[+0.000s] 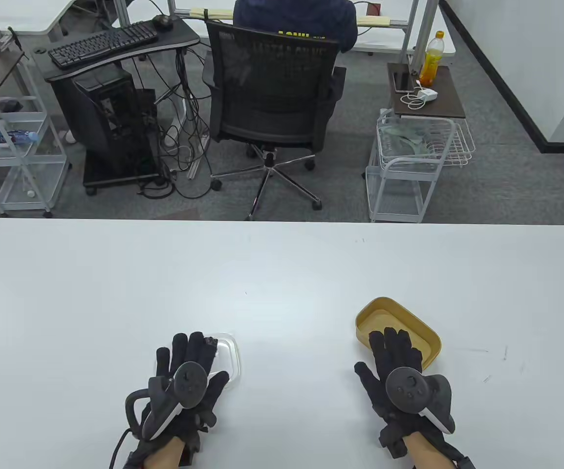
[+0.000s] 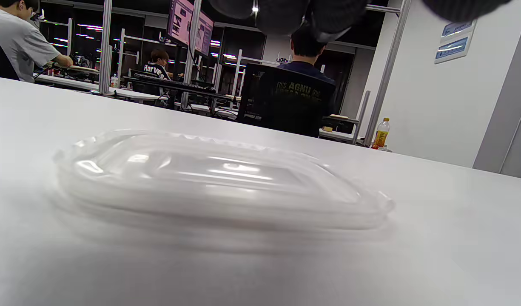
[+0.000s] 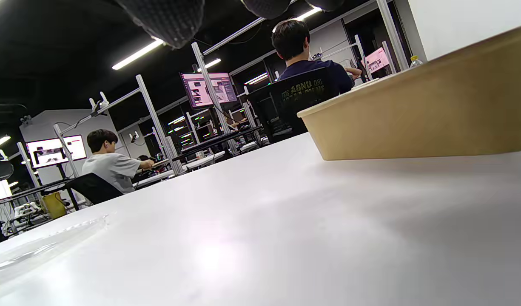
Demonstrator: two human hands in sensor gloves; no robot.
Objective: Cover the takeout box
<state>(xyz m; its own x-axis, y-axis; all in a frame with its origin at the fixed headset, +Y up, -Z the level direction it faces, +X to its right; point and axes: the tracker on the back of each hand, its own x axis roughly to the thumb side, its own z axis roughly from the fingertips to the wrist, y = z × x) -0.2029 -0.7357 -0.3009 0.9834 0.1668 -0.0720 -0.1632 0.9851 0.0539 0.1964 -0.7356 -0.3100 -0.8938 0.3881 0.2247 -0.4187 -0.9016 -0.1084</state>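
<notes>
A clear lid (image 1: 226, 354) is seen lying flat on the white tabletop (image 1: 272, 283), near the bottom left. It is partly hidden under the left hand (image 1: 186, 378). The fingers of that hand are spread out wide above the lid, and nothing is held yet. Whether the lid is touched cannot be told from the pictures.

The brown box (image 1: 399, 332) is seen on the right side, well apart from the lid. It is open on top and looks empty. The right hand (image 1: 399, 376) is stretched out flat, with its fingertips over the near edge of the box. Nothing is gripped by it.

The lid looks thin, light and bendy, and it is probably slippery. It could be squashed or cracked if it is squeezed hard. It is best picked up by its raised rim, at the two long sides, with a soft pinch. The box looks like stiff paper and is likely light too, so it may slide when pushed. It should be kept in place by its wall while the lid is pressed on.
</notes>
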